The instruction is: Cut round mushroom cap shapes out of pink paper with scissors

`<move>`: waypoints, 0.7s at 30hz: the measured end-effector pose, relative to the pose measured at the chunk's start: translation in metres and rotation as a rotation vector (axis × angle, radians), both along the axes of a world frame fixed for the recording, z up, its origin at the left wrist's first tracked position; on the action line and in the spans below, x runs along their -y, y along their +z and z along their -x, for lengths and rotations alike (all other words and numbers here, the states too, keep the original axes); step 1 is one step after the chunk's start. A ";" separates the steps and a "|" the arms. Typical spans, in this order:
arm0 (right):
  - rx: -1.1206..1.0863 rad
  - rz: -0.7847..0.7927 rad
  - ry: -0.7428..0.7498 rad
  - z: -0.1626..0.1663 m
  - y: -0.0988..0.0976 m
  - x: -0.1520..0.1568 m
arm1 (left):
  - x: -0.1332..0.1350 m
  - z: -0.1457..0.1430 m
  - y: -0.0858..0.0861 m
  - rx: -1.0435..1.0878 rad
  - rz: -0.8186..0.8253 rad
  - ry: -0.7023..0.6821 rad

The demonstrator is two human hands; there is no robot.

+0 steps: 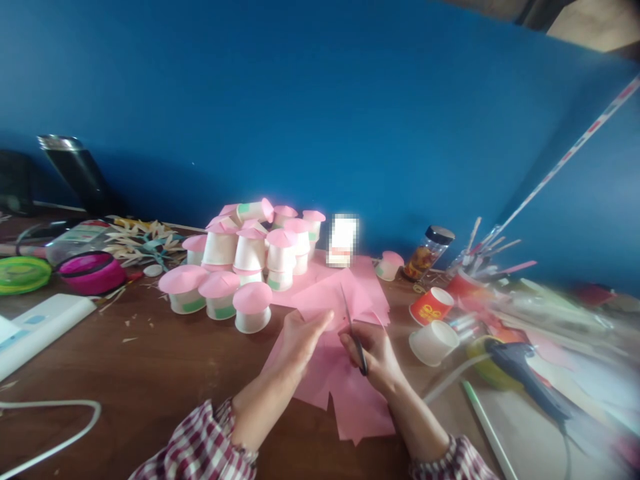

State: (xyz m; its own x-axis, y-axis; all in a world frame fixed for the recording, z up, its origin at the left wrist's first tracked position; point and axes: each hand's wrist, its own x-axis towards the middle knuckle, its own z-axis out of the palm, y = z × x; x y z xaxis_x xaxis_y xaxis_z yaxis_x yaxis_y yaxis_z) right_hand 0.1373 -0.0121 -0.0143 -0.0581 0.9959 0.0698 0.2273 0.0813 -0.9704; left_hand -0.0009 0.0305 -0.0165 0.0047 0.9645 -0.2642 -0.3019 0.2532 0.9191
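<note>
The left hand and the right hand are apart from each other, with pink paper between and beyond them. The left hand is closed on a pink sheet, its thumb lying on top; most of its fingers are hidden. The sheet reaches forward from that thumb and across to the right, in front of both hands. The right hand is clamped on a pair of scissors, the dark handle within its grip and the blades pointing away from the person, over the sheet. Whether the blades are cutting into it I cannot tell.

More pink paper lies on the brown surface below the hands, between the two forearms, with a notch in its near edge. Further pieces spread out behind the held sheet.

To the left and ahead of the left hand stands a cluster of white paper cups with pink tops, some stacked. To the right of the right hand, a red cup and a plain white cup lie tipped, near a glue gun.
</note>
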 end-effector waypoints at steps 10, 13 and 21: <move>-0.025 0.002 0.000 0.003 -0.007 0.001 | 0.004 -0.004 0.006 0.066 0.008 0.044; -0.030 0.014 0.000 0.003 -0.007 0.001 | 0.001 -0.004 0.001 0.054 0.008 0.034; -0.020 -0.007 0.001 0.002 -0.006 0.000 | 0.002 -0.005 -0.001 0.059 0.011 0.021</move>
State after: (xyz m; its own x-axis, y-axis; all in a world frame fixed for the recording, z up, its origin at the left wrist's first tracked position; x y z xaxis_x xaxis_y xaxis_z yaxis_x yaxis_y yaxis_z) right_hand 0.1356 -0.0125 -0.0206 -0.0574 0.9953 0.0778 0.2082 0.0882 -0.9741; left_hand 0.0042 0.0288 -0.0179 0.0000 0.9615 -0.2749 -0.3609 0.2564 0.8967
